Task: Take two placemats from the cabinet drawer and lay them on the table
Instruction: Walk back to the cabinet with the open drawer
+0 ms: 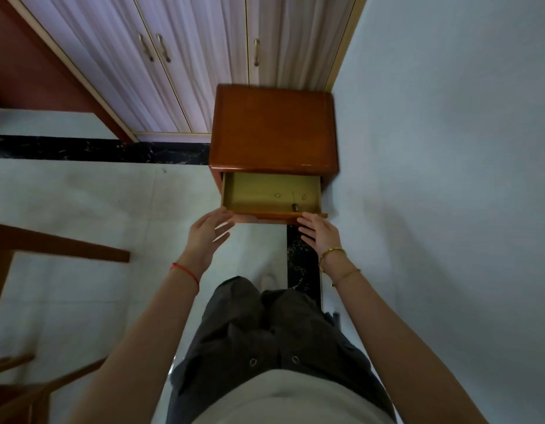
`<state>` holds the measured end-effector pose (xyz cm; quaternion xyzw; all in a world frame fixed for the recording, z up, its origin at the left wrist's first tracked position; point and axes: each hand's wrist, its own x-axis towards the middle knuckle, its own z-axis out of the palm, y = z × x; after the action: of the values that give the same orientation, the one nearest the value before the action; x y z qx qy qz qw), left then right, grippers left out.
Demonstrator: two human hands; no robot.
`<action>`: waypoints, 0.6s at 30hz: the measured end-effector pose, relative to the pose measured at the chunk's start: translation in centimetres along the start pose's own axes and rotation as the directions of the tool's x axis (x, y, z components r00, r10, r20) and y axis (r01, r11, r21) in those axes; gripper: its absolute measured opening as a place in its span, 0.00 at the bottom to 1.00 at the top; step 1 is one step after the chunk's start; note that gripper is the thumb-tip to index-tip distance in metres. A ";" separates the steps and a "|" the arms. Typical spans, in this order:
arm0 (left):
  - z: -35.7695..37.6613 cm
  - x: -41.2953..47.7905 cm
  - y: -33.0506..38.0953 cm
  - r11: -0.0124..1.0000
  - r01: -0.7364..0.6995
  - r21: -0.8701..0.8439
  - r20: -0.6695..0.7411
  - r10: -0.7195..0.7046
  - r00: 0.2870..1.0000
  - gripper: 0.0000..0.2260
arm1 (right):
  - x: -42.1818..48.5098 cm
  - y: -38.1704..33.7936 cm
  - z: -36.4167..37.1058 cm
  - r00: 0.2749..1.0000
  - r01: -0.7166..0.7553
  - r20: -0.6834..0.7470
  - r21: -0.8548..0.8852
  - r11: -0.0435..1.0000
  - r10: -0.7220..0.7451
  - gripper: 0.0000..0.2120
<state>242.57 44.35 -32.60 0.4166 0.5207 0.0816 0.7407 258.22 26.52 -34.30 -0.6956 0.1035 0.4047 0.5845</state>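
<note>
A small reddish-brown wooden cabinet (274, 130) stands against the white wall. Its top drawer (253, 194) is pulled out and shows a yellowish bottom with a small dark metal object (295, 207) and two little rings. No placemat shows in the drawer. My left hand (208, 232) is at the left end of the drawer's front edge, fingers spread, holding nothing. My right hand (318, 232) is at the right end of that edge, fingers also apart and empty.
A wardrobe (179, 56) with pale doors and brass handles rises behind the cabinet. Brown wooden furniture parts (60, 244) reach in from the left over the white tiled floor. The wall (448, 148) runs along the right. My legs are below the drawer.
</note>
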 end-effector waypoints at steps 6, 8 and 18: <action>1.2 6.9 -1.4 0.978 0.188 -0.095 -0.016 -0.190 0.982 0.10 | 6.3 0.5 0.9 0.982 -0.180 -0.036 0.134 0.974 0.187 0.17; 1.7 9.4 -2.1 0.958 0.260 -0.125 -0.021 -0.265 0.964 0.16 | 8.7 1.1 1.4 0.968 -0.238 -0.043 0.161 0.958 0.247 0.19; 2.8 21.7 -7.6 0.893 0.422 -0.156 -0.086 -0.438 0.895 0.21 | 21.1 5.8 2.3 0.873 -0.431 -0.086 0.323 0.843 0.480 0.22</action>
<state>252.15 50.04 -52.87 0.2350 0.6365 -0.0255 0.7342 267.34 33.78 -52.94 -0.5872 0.3726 0.4538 0.5571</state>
